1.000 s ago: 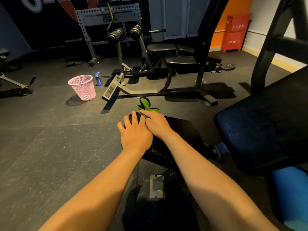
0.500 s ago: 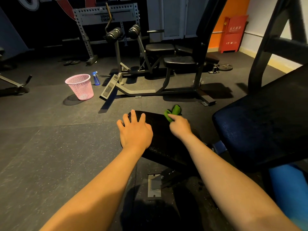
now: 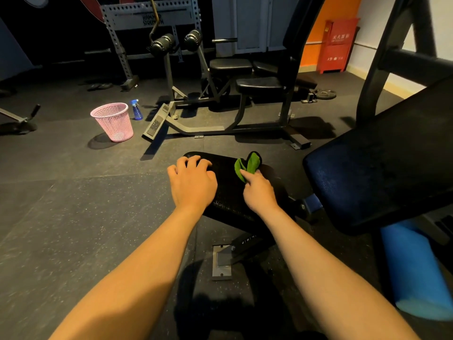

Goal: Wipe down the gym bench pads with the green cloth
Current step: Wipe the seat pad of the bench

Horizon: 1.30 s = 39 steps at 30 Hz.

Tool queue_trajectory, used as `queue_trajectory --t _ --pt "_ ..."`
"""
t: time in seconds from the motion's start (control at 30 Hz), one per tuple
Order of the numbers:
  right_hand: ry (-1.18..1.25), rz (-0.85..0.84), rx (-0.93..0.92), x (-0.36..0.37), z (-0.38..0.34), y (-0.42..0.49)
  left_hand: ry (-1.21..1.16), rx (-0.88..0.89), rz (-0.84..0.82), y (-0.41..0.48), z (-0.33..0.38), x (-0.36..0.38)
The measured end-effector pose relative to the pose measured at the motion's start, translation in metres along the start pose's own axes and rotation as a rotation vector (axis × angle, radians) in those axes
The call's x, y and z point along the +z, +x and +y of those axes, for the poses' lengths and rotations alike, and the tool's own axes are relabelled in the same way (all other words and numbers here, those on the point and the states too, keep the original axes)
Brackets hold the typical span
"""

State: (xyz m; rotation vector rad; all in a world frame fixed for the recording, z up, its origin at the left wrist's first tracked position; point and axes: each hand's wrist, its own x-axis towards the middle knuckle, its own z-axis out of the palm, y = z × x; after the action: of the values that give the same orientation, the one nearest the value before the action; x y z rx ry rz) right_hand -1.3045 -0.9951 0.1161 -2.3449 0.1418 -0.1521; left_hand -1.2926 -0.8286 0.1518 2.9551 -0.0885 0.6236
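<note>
A small black seat pad [image 3: 226, 190] lies just ahead of me, low over the floor. My left hand [image 3: 192, 181] rests on its left end, fingers curled over the far edge. My right hand [image 3: 257, 190] grips the green cloth [image 3: 247, 165] and presses it on the pad's far right part. The cloth is bunched, with two folds sticking out past my fingers. A larger dark blue bench pad [image 3: 382, 168] slopes up on the right.
A pink mesh bin [image 3: 113, 121] and a blue spray bottle [image 3: 136, 109] stand on the dark rubber floor at left. Another machine with black pads [image 3: 259, 84] stands beyond. A blue foam roller [image 3: 414, 273] and a metal floor plate [image 3: 221, 262] lie near me.
My right hand has carried the cloth from beside my left hand across to the right part of the pad. My left hand's fingers have curled more over the edge.
</note>
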Motion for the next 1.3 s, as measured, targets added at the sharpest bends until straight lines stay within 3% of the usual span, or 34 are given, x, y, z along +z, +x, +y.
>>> queue_trajectory --t 0.2,0.33,0.57,0.67,0.77,0.83,0.97,1.07,1.3 --pt "0.069 -0.063 -0.296 0.022 -0.036 -0.038 -0.005 0.077 -0.055 -0.024 -0.003 -0.003" --pt "0.003 -0.026 -0.437 0.025 -0.007 -0.057 -0.101 0.022 -0.04 -0.053 -0.001 0.005" --pt "0.008 0.169 -0.188 0.013 0.056 -0.088 -0.144 -0.023 -0.08 -0.077 0.012 0.008" --pt "0.147 0.121 -0.094 0.014 0.035 -0.089 -0.181 -0.034 -0.085 -0.083 0.012 0.008" --pt "0.267 -0.082 -0.222 0.022 -0.004 -0.084 -0.231 -0.064 -0.112 -0.085 0.013 0.007" --pt "0.216 -0.154 -0.352 0.024 -0.011 -0.082 -0.257 -0.077 -0.118 -0.086 0.015 0.006" --pt "-0.177 -0.043 -0.527 0.012 0.032 -0.086 -0.253 -0.101 -0.074 -0.089 0.022 0.007" --pt "-0.299 0.057 -0.485 0.007 0.057 -0.1 -0.217 -0.108 -0.055 -0.094 0.027 0.01" --pt "-0.25 0.205 -0.295 0.011 0.067 -0.128 -0.233 -0.111 -0.101 -0.099 0.039 0.009"
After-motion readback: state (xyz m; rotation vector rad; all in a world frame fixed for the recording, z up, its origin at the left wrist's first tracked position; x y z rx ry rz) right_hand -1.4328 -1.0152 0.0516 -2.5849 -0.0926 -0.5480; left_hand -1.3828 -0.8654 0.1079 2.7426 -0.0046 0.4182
